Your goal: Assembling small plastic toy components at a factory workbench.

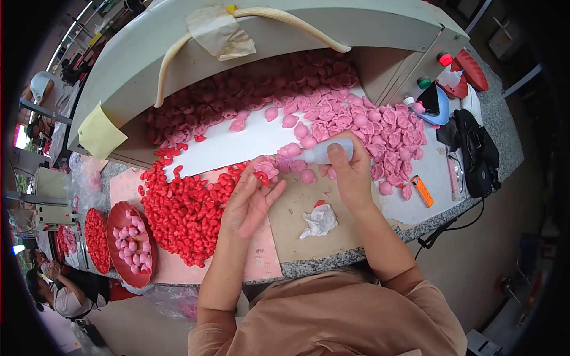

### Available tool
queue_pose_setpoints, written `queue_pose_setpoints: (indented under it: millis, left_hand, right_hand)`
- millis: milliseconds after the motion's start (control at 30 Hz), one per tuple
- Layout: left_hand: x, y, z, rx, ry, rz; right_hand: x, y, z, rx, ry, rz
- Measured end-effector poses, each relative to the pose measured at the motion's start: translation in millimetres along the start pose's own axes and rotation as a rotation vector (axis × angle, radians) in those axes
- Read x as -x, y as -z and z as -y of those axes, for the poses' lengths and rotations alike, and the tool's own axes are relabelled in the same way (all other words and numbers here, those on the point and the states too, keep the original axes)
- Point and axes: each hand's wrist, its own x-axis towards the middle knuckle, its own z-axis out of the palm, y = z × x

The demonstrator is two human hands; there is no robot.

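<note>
While the left grip (246, 204) pinches a pink piece (267, 170) at its one o'clock, the right grip (351, 178) clasps a bottle (321, 153) aimed toward nine o'clock.

Workshop interior, bright at far left

Speckled grey stone-look worktop (509, 137), edge curved by lens. Big pale grey metal housing (386, 26) across its back. Smooth beige-grey floor (463, 267) lower right. Pale metal post (522, 81) upper right. Left side: boxy pale machine (54, 218), white window-like glare (22, 137), thin bright light strip (72, 27) up top. Far corners dark, detail unreadable.
</note>
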Motion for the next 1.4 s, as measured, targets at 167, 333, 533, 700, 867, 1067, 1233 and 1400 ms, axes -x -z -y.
queue_pose_setpoints:
  millis: [167, 333, 533, 700, 867, 1067, 1233, 1400]
  left_hand:
    - [5, -4, -15, 0.060, -0.104, 0.035]
    - [10, 4, -29, 0.148, -0.185, 0.105]
    - [13, 3, -40, 0.165, -0.272, 0.103]
    - [15, -2, -41, 0.144, -0.274, 0.117]
    - [15, -6, -47, 0.009, -0.318, 0.034]
    - [14, -6, -45, -0.039, -0.295, 0.035]
    - [16, -7, -43, -0.034, -0.316, 0.029]
    - [17, -9, -35, -0.066, -0.234, 0.049]
  right_hand:
    - [-11, -3, 0, 0.038, 0.047, 0.045]
    - [-11, 6, 4, 0.320, -0.067, 0.092]
    - [-6, 11, -5, 0.988, 0.091, 0.445]
    - [8, 1, -18, 1.167, 0.070, 0.394]
    - [17, -7, -10, 1.178, 0.032, 0.442]
    - [22, -13, -20, 1.215, 0.125, 0.465]
    - [18, -9, -26, 1.162, 0.190, 0.433]
    - [7, -8, -16, -0.040, -0.545, 0.210]
